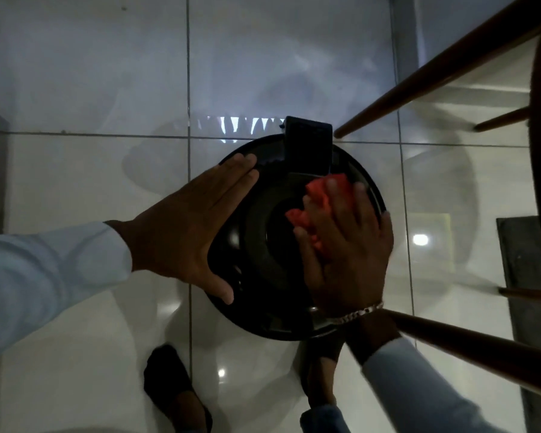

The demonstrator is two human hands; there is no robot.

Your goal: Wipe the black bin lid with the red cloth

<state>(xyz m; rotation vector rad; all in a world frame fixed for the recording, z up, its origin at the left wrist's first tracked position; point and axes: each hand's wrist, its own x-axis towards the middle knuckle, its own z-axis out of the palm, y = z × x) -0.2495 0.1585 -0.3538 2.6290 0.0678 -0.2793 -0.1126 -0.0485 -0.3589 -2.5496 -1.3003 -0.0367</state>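
Glossy white floor tiles (75, 182) under dim light, crossed by dark grout lines, seen from above in the head view. Round black bin lid (263, 245) at the centre, with a rectangular black tab (308, 148) at its far edge. Left hand (188, 229) flat against the lid's left rim, fingers straight and together, thumb spread toward the near side, gripping nothing. Right hand (347, 251) pressed flat on the right half of the lid, fingers spread over the bunched red cloth (320, 201), pinning it down. Silver bracelet (356, 314) at the right wrist. Brown wooden chair legs (434, 73) slanting in at far right and near right. Dark shoe (175, 392) near left of the lid.
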